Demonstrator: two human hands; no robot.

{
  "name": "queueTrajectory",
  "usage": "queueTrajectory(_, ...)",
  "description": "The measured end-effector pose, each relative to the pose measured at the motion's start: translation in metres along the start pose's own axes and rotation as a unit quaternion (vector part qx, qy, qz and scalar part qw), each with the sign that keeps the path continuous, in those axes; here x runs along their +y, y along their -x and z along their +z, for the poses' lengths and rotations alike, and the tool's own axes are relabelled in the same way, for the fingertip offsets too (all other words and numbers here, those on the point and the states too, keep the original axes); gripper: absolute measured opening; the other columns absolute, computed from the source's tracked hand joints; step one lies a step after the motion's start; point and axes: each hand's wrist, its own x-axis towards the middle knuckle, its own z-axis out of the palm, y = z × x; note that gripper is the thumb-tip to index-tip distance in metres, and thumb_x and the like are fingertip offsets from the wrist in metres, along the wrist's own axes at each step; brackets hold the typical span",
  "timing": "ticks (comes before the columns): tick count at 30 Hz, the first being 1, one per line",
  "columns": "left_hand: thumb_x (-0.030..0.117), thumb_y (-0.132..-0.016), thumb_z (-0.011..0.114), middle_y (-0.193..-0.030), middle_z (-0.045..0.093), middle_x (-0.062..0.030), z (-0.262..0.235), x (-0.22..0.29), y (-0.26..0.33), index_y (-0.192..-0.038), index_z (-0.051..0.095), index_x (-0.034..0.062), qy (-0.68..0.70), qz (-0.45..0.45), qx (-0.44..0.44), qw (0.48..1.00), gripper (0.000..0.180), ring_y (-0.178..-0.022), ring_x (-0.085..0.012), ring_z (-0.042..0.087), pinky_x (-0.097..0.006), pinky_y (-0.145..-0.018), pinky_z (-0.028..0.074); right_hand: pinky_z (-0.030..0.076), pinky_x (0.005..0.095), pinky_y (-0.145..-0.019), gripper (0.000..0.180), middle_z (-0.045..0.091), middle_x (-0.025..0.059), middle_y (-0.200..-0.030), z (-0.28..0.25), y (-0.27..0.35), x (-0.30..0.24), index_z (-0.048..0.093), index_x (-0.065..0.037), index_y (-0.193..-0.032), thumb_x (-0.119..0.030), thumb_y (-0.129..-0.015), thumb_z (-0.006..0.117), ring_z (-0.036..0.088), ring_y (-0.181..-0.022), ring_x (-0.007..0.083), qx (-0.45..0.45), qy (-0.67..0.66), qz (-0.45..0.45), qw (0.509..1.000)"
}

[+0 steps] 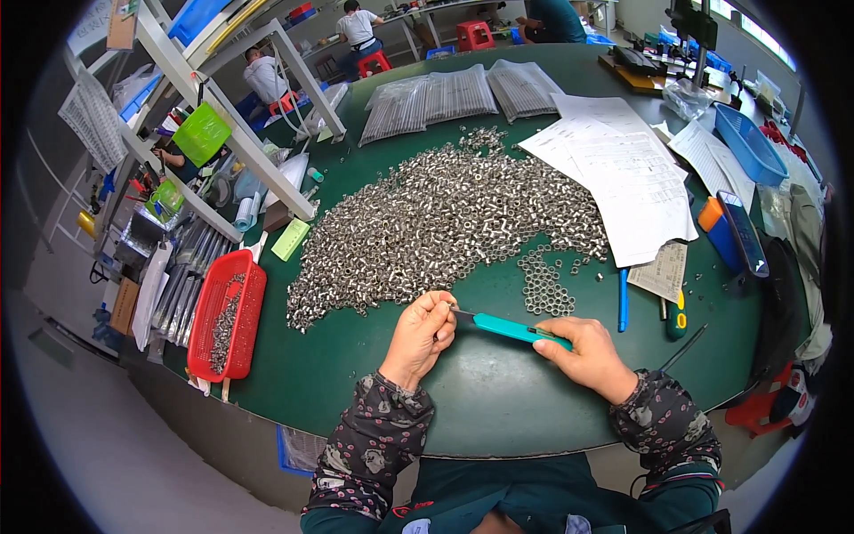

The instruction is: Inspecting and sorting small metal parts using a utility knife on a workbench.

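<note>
- The right hand (583, 351) is gripping the green cutter (507, 327), fingers clamped around its handle, just on the near side of the pile (445, 227).
- The left hand (420, 334) is holding thumb and fingertips together at the cutter's blade end, close to the pile's near edge; I can't tell from here whether a small part is sitting in that pinch.
- The pile itself, small silvery metal pieces, is spreading wide over the green table (498, 400).
- Thin rings (544, 285) are lying at the pile's near right side.
- A blue pen (623, 301) and a screwdriver (677, 320) are resting right of the pile, beyond the rings.
- Papers (640, 187) are overlapping the pile's right edge, and a phone (743, 233) is leaning farther right.
- A red basket (255, 311) holding more metal pieces is standing left of the pile.
- Bagged tubes (458, 93) are lying behind the pile.
- Far beyond the pile, a co-worker (360, 27) is sitting at another bench.
</note>
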Motion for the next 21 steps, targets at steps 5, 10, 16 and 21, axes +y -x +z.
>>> queueTrajectory(5,0.012,-0.088,0.047,-0.062,0.043,0.002,0.0025,-0.0003,0.001,-0.092,0.05,0.004,-0.005,-0.004,0.01,1.0,0.01,-0.048,-0.0027,0.035,-0.015,-0.037,0.025,0.045,0.037,-0.061,0.028,0.061,0.0136,-0.078,0.001,0.0012,-0.0011,0.062,-0.004,-0.089,-0.028,-0.075,0.059,0.058,-0.069,0.0297,0.031,0.037,-0.021,0.999)
queueTrajectory(10,0.012,-0.088,0.046,-0.061,0.043,0.0019,0.0002,-0.0014,0.0014,-0.091,0.05,0.0038,-0.015,-0.008,0.007,1.0,0.01,-0.047,-0.0026,0.035,-0.015,-0.038,0.025,0.044,0.038,-0.055,0.026,0.059,0.0113,-0.072,0.0011,0.0021,-0.0046,0.062,-0.006,-0.089,-0.028,-0.075,0.06,0.057,-0.063,0.0295,0.06,0.076,-0.043,0.994)
queueTrajectory(16,0.013,-0.089,0.046,-0.061,0.044,0.002,0.0027,-0.0013,0.0017,-0.088,0.051,0.0039,-0.045,0.002,0.032,0.998,0.011,-0.045,-0.0023,0.035,-0.015,-0.036,0.025,0.043,0.0378,-0.052,0.026,0.057,0.0099,-0.069,-0.0002,0.003,-0.0069,0.061,-0.007,-0.09,-0.027,-0.074,0.06,0.055,-0.058,0.029,0.074,0.117,-0.066,0.988)
queueTrajectory(21,0.015,-0.088,0.047,-0.06,0.044,0.0026,0.0029,-0.002,0.0015,-0.084,0.052,0.0046,-0.072,0.008,0.039,0.997,0.012,-0.045,-0.0019,0.035,-0.015,-0.036,0.024,0.043,0.0372,-0.051,0.025,0.055,0.0089,-0.067,-0.0003,0.0033,-0.0081,0.06,-0.008,-0.09,-0.026,-0.074,0.061,0.055,-0.057,0.0282,0.086,0.139,-0.082,0.983)
